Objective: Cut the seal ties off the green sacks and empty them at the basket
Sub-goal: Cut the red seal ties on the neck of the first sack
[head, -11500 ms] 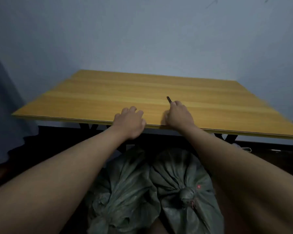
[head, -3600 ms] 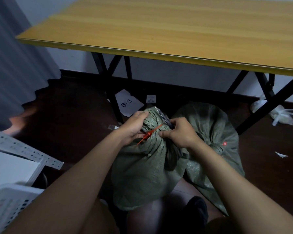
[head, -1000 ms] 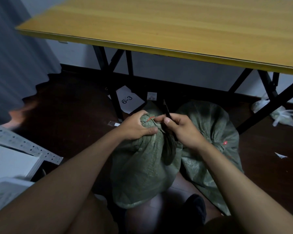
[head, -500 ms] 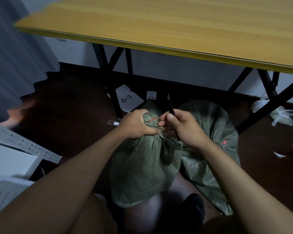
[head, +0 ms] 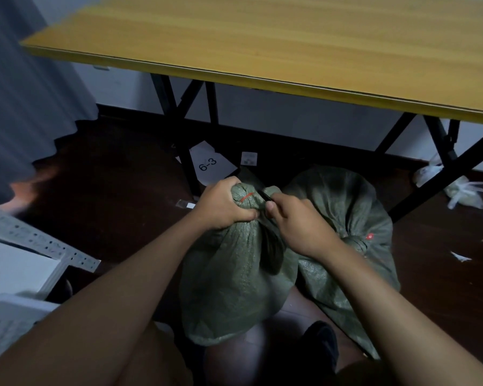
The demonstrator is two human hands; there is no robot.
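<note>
Two green woven sacks stand on the dark floor under the table. My left hand [head: 223, 206] grips the bunched neck of the near sack [head: 232, 277], which has a thin red seal tie [head: 246, 195] around it. My right hand [head: 296, 222] holds a small dark cutter [head: 264, 195] with its tip against the neck next to the tie. The second sack [head: 343, 213] lies behind to the right, tied, with a red tag on its knot. A white perforated basket [head: 9, 319] shows at the lower left.
A yellow wooden table [head: 290, 43] on black crossed legs stands just above the sacks. A paper marked 6-3 [head: 209, 164] lies on the floor behind. A white plastic bag [head: 463, 190] lies at the right. A grey curtain [head: 20, 87] hangs at the left.
My right hand has turned the cutter down from pointing upward, so its tip now lies at the sack's neck beside the red tie. My left hand keeps its grip on the neck.
</note>
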